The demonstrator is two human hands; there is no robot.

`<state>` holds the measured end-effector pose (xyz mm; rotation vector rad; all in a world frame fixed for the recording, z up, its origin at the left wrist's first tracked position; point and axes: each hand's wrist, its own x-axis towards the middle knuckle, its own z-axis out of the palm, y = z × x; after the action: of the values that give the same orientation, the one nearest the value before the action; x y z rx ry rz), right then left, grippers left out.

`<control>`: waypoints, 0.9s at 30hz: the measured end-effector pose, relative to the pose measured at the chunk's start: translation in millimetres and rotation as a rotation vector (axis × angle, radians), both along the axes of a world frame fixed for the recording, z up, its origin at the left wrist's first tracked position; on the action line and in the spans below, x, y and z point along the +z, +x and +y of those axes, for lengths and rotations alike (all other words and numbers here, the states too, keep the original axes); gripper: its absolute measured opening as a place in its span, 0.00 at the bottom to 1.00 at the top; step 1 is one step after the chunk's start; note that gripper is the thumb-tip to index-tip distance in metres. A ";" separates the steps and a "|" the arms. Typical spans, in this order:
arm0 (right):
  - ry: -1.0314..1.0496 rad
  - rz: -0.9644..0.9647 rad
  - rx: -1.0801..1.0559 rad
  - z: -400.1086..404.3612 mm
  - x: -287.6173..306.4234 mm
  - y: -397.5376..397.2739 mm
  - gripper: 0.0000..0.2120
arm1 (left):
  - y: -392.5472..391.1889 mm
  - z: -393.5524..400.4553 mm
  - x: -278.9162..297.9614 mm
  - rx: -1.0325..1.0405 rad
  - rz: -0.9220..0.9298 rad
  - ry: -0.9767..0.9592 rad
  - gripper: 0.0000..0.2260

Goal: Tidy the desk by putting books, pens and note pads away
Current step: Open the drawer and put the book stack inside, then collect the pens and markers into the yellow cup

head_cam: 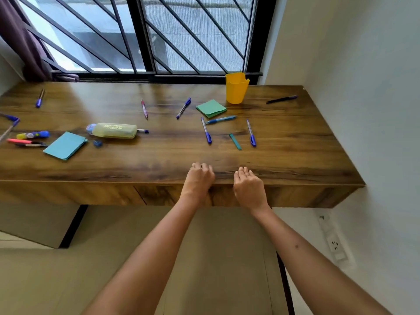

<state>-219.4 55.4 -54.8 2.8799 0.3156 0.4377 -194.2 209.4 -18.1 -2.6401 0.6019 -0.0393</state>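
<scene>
In the head view, both my hands sit at the near edge of the desk [295,137] and hold nothing. My left hand [198,178] has its fingers curled loosely downward over the edge; my right hand [248,187] has its fingers relaxed and nearly straight, tips on or just above the wood, I cannot tell which. Nothing has been put away yet, judging by the scatter. The yellow cup [236,88] stands upright at the far right, near the window, and looks like the likely holder for pens. The green note pad [211,108] lies just left of the cup. Nearest my hands lie three blue pens: one [206,133] ahead of my left hand, one [251,133] ahead of my right hand, and a lighter blue pen [221,119] between them and the pad. A short teal strip [235,141] lies between the two nearer pens. The blue note pad [65,145], a pale yellow case [114,130] and several markers [33,134] lie on the left side. A black pen [281,99] lies at the far right. For the step in hand, I judge it best to reach with the right hand for the pen ahead of it, pinch it at mid-barrel, lift it level, and lower it tip first into the cup. Work the right-side cluster first, since it is nearest the cup. Avoid knocking the cup, which seems light and may tip.
</scene>
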 end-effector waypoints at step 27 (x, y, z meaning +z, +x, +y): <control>0.713 0.030 -0.166 -17.3 124.5 243.2 0.30 | 235.0 -20.4 83.4 0.110 -0.040 -1.012 0.22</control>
<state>23.8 38.1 69.7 3.5624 -0.1100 0.5688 40.8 189.0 65.3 -3.6215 0.4908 -0.4766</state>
